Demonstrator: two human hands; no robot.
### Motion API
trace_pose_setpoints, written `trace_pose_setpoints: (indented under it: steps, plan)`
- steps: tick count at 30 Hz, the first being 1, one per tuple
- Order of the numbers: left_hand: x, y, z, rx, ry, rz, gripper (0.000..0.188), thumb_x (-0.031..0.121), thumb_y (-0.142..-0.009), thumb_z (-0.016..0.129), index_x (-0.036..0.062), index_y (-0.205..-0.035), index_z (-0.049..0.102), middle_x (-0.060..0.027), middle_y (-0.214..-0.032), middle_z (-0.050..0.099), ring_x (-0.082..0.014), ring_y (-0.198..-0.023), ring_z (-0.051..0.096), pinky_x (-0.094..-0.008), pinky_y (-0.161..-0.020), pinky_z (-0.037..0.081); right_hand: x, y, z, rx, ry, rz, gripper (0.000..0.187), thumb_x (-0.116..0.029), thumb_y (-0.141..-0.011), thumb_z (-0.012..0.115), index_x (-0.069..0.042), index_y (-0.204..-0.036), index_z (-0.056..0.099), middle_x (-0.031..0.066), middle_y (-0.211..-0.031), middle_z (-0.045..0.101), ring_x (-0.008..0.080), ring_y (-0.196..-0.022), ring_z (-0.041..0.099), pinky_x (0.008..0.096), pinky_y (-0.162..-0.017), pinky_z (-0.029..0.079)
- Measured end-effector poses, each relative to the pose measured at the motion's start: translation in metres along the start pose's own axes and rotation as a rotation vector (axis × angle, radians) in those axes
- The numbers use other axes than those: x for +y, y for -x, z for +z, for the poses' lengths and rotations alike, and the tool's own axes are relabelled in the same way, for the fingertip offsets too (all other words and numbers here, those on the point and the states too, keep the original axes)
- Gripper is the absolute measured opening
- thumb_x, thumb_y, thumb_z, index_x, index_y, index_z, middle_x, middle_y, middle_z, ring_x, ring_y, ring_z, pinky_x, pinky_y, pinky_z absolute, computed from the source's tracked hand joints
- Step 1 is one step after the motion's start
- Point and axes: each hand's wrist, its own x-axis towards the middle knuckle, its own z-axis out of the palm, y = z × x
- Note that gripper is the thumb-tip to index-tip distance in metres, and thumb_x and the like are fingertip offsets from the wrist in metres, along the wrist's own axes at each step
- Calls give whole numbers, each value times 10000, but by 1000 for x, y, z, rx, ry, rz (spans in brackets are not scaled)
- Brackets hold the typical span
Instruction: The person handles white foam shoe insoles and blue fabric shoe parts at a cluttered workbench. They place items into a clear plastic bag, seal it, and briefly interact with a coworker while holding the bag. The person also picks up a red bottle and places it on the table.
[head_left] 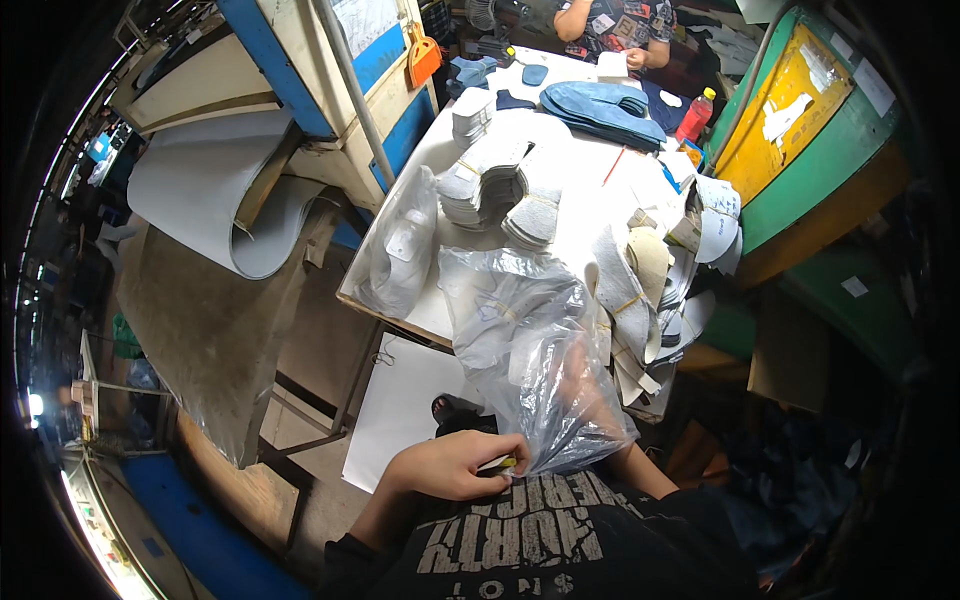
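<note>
A clear plastic bag (500,300) hangs over the table's near edge towards my body. My left hand (455,465) is closed at the bag's mouth, pinching its edge. A small yellow thing, too little of it showing to name, pokes out between the same fingers. My right hand (575,375) is inside the bag, seen hazily through the plastic. Something white lies by its fingers in there, and I cannot make out whether they grip it. Just beyond the bag stand stacks of white curved felt-like pieces (475,185).
Another clear bag (400,250) with white pieces lies at the table's left edge. Tied bundles of curved pieces (630,290) crowd the right side. Farther off are blue pieces (595,108), a red bottle (694,118) and a seated person (620,30). Grey sheeting (210,180) curls at left.
</note>
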Motion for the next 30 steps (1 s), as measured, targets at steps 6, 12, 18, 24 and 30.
trace_pose_setpoints:
  steps: [6, 12, 18, 24, 30]
  plan:
    - [7, 15, -22, 195, 46, 98, 365, 195, -1030, 699, 16, -1332, 599, -113, -1118, 668, -218, -1060, 652, -332, -963, 519, -73, 27, -63, -700, 150, -62, 447, -342, -1117, 547, 39, -1335, 628, 309, -1317, 642, 431, -1239, 639, 491, -1048, 514]
    - [-27, -2, -52, 1058, -230, -95, 395, 196, -1009, 709, 46, -1359, 604, -98, -1127, 614, -197, -978, 616, -340, -871, 513, -135, 15, -186, -921, -472, -305, 347, -263, -1103, 558, 25, -1192, 730, 277, -1342, 700, 395, -1281, 675, 460, -1113, 507]
    - [-91, -55, -78, 1240, -552, -10, 573, 229, -1002, 720, 135, -1545, 562, -162, -1241, 678, -197, -885, 599, -347, -830, 518, -107, 1, -156, -94, -588, -247, 476, -346, -1138, 471, 23, -1304, 720, 221, -1260, 750, 309, -1147, 726, 430, -1028, 541]
    - [-127, -68, -80, 1176, -274, -182, 663, 165, -983, 728, 126, -1610, 516, -201, -1194, 758, -235, -995, 715, -354, -914, 558, -76, 1, -72, -880, 119, 185, 485, -411, -1141, 451, -61, -1395, 670, 244, -1269, 730, 425, -1159, 696, 449, -1020, 541]
    - [-130, -39, -67, 1203, -76, 7, 598, 67, -972, 707, 83, -1553, 563, -144, -1243, 729, -211, -1129, 678, -343, -1019, 508, -62, 4, -98, -596, 4, 328, 431, -373, -1122, 489, -43, -1311, 692, 274, -1085, 752, 492, -1032, 699, 511, -939, 552]
